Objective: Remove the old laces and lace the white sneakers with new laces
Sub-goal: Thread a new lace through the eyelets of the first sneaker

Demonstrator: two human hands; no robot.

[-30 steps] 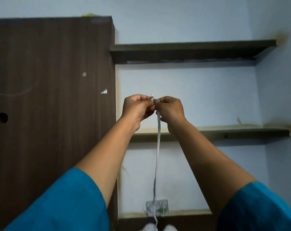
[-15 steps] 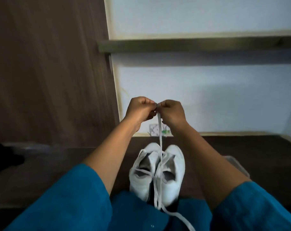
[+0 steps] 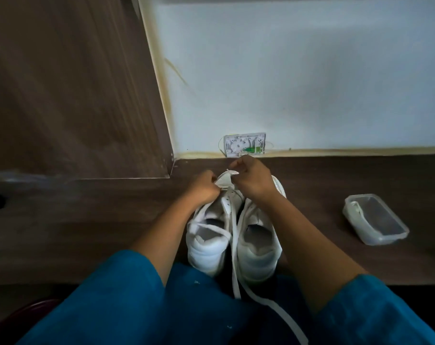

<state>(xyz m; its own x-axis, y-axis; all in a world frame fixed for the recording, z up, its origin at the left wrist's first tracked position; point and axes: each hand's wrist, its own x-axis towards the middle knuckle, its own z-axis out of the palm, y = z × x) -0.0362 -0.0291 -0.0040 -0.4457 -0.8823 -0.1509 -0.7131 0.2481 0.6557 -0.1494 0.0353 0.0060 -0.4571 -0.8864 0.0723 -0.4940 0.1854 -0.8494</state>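
Note:
Two white sneakers stand side by side on the dark wooden table, heels toward me: the left sneaker (image 3: 207, 242) and the right sneaker (image 3: 257, 242). A flat white lace (image 3: 234, 245) runs from the toe area back between the shoes and over the table's front edge onto my lap. My left hand (image 3: 202, 189) and my right hand (image 3: 251, 178) sit close together over the toes, each pinching the lace near its end, which forms a short arch between them. The front eyelets are hidden behind my hands.
A clear plastic container (image 3: 375, 219) with a white lace inside lies on the table to the right. A small white socket plate (image 3: 245, 144) sits on the pale wall behind the shoes. A dark wooden cabinet side (image 3: 74, 95) rises at the left.
My hands have come down from in front of the wall to the toes of the sneakers, still pinching the lace. The view has tilted down, so the shelves left the frame and the container appeared.

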